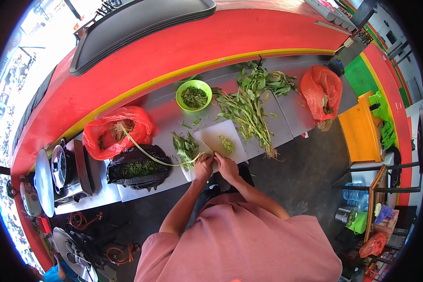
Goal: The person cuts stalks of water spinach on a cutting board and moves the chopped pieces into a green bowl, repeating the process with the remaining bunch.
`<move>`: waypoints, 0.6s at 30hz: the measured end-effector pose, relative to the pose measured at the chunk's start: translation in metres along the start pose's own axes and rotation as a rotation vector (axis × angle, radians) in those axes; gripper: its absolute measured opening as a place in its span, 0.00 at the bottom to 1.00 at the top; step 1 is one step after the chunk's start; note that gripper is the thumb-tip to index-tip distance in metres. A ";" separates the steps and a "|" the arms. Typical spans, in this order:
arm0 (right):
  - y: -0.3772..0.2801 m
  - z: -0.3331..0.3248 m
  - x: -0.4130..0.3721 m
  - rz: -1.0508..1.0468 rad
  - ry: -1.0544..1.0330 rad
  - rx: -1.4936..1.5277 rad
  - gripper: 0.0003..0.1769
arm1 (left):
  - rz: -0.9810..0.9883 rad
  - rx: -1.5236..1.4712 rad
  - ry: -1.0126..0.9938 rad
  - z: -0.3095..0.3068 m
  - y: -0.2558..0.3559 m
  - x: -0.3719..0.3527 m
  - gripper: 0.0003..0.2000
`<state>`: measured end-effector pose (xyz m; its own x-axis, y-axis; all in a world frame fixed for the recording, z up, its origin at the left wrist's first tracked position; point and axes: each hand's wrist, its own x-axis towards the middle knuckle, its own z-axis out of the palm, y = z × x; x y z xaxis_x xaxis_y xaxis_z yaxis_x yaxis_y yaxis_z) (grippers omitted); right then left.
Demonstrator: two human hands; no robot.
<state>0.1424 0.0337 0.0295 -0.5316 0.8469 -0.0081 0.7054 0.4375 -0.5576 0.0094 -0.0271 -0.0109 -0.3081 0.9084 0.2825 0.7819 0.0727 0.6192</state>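
My left hand [203,168] is closed around a long pale-green stem [148,154] at the near edge of the white cutting board [236,136]. The stem arches left, its rooty end over a red plastic bag [94,136]. Close beside it, my right hand [227,168] is closed on what looks like a knife [205,144], its thin blade pointing away to the left; the handle is hidden in my fingers. Chopped green pieces [226,144] lie on the board. Left of the blade are leafy green tops [185,146].
A green bowl [194,109] of cut greens stands behind the board. Rooted leafy stalks [249,110] lie to the right, near another red bag [321,91]. A black bag [138,168] of cut greens sits left, beside a stove [75,169]. Trays [141,28] rest on the red ledge.
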 end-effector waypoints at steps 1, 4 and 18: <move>0.000 0.000 0.001 -0.010 0.002 0.006 0.19 | -0.030 -0.003 -0.016 0.000 0.001 -0.001 0.13; 0.005 -0.004 -0.005 0.039 -0.019 -0.031 0.19 | -0.019 -0.025 0.045 -0.003 0.005 0.000 0.10; 0.016 -0.021 -0.024 0.202 -0.033 0.231 0.21 | -0.100 -0.155 0.014 0.001 0.015 0.021 0.07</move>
<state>0.1764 0.0270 0.0386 -0.4092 0.8978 -0.1627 0.6749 0.1778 -0.7162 0.0153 -0.0063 0.0036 -0.3888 0.8938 0.2233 0.6541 0.0971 0.7502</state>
